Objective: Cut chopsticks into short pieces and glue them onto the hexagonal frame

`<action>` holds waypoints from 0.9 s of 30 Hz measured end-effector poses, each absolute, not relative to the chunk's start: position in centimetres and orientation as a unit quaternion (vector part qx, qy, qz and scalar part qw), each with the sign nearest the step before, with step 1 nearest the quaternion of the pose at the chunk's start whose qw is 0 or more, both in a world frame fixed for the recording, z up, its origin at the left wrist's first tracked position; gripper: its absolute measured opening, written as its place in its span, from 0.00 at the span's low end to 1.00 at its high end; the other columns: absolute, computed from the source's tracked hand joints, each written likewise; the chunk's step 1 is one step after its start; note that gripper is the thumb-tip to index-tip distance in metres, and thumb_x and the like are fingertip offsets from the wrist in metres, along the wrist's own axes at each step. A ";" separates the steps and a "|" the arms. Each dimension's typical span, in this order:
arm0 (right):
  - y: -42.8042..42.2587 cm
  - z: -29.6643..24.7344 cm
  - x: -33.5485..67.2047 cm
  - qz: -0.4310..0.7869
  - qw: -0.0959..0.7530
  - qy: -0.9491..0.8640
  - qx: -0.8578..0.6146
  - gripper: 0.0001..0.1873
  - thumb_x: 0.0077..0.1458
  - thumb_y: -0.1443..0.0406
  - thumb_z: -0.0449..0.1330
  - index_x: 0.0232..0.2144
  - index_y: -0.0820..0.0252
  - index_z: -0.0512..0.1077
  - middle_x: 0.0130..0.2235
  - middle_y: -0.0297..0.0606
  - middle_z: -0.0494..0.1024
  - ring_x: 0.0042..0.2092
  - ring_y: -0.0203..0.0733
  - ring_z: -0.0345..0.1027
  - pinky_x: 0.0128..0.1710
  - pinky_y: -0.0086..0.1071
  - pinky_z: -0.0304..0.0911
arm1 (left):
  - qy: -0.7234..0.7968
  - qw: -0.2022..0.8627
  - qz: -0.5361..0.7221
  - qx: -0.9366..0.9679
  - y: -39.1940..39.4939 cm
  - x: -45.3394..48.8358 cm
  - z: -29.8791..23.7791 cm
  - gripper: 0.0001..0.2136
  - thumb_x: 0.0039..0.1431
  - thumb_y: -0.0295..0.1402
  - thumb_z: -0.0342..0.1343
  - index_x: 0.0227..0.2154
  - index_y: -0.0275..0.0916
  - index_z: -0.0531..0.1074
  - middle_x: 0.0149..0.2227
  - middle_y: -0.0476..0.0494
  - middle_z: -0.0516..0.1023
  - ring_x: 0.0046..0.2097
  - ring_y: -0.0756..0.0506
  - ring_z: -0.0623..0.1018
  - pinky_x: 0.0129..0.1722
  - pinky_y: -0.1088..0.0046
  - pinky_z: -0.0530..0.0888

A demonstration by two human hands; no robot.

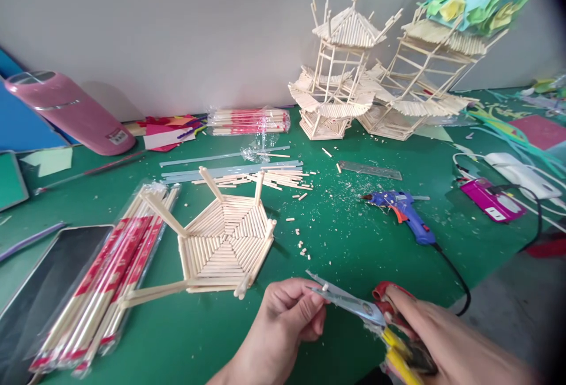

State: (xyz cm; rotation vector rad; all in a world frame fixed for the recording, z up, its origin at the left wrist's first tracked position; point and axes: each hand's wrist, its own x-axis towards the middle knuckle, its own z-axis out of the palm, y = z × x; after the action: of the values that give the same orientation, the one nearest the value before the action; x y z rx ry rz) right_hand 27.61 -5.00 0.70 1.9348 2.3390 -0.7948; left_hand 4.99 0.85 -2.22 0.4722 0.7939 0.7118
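My left hand (pixel 294 311) is closed in a pinch on a small wooden stick (pixel 325 286), whose pale end sticks out past the fingertips. Scissors (pixel 354 302) with parted blades reach that end. Their red and yellow handles are in the grip of my right hand (pixel 424 320). Beyond my left hand lies a hexagonal wooden stick base (pixel 225 237) with posts rising from several corners. Cut stick pieces (pixel 300 246) are scattered beside it, and longer sticks (pixel 274 178) lie in a loose pile behind. How much stick the left fingers cover is hidden.
Stick pavilion models (pixel 340 78) stand at the wall. A blue glue gun (pixel 402 211) lies right, its cord dropping off the table edge. Bagged sticks (pixel 115 267), a dark tablet-like panel (pixel 48 290) and a pink bottle (pixel 71 111) are left. A magenta box (pixel 490 199) is far right.
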 end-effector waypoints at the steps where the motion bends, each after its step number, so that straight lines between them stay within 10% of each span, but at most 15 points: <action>1: -4.8 0.9 27.5 -0.261 0.014 0.741 0.619 0.25 0.42 0.66 0.58 0.47 0.62 0.65 0.41 0.48 0.78 0.39 0.51 0.74 0.28 0.33 0.70 | 0.370 0.844 0.330 0.205 0.9 5.1 -2.1 0.12 0.46 0.38 0.62 0.21 0.33 0.73 0.15 0.52 0.64 0.19 0.56 0.57 0.19 0.79 0.51; 27: -2.5 2.8 25.6 -0.301 0.028 0.716 0.629 0.09 0.41 0.66 0.54 0.30 0.55 0.65 0.25 0.37 0.77 0.23 0.44 0.71 0.19 0.32 0.62 | 0.452 0.766 0.382 0.252 0.9 5.3 -2.9 0.12 0.45 0.38 0.64 0.20 0.33 0.72 0.19 0.51 0.67 0.22 0.55 0.61 0.22 0.79 0.55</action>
State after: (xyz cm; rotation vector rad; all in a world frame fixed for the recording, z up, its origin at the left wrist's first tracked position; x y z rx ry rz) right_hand 25.64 -2.47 2.80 1.9427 2.2098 -0.9281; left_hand 5.34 0.85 -2.87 0.5475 0.9813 0.8290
